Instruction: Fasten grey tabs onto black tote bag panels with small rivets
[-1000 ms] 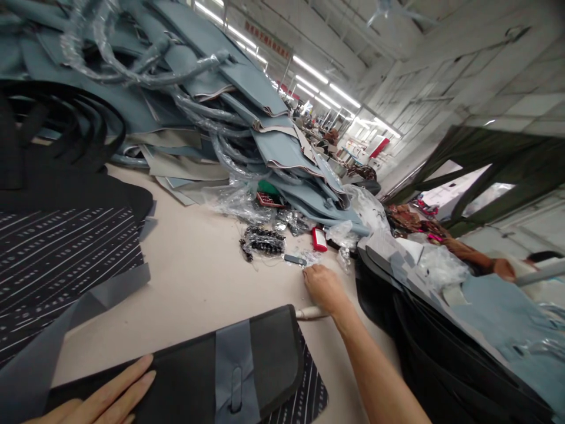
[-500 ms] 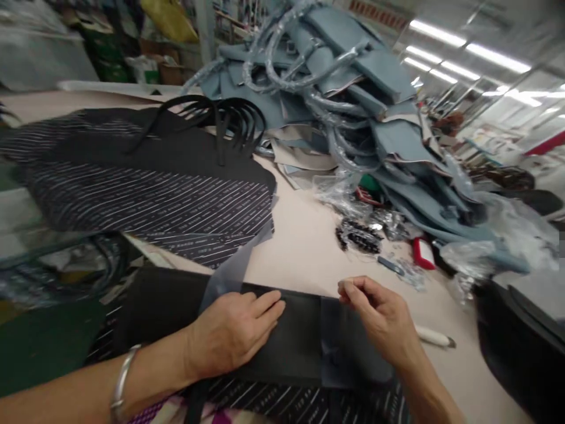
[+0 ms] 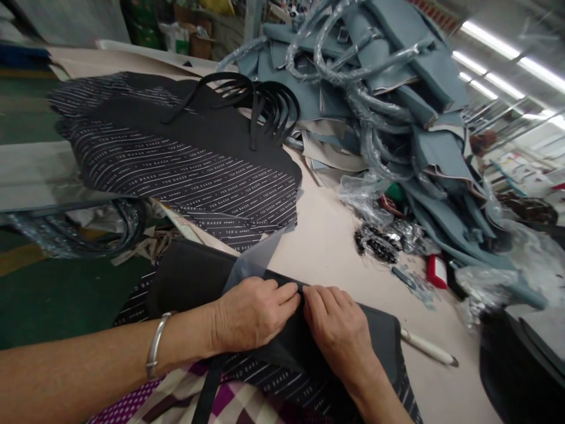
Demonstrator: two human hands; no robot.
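Note:
A black bag panel (image 3: 185, 277) with a grey strip (image 3: 253, 265) lies at the near edge of the beige table (image 3: 326, 235). My left hand (image 3: 251, 312), with a silver bangle on its wrist, and my right hand (image 3: 338, 330) sit side by side on the panel, fingertips meeting at its far edge and pinching it there. Striped black lining shows under the panel's near side.
Striped black fabric pieces (image 3: 176, 171) with black straps (image 3: 265, 106) are piled at left. A heap of grey-blue bag parts (image 3: 397, 88) with plastic-wrapped handles rises behind. A white-handled tool (image 3: 428, 347), a red item (image 3: 435, 271), black hardware (image 3: 375, 244) and plastic wrap lie at right.
The view swung left and down. My right hand came back from near the small items at right, over the panel, then joined my left hand at its far edge.

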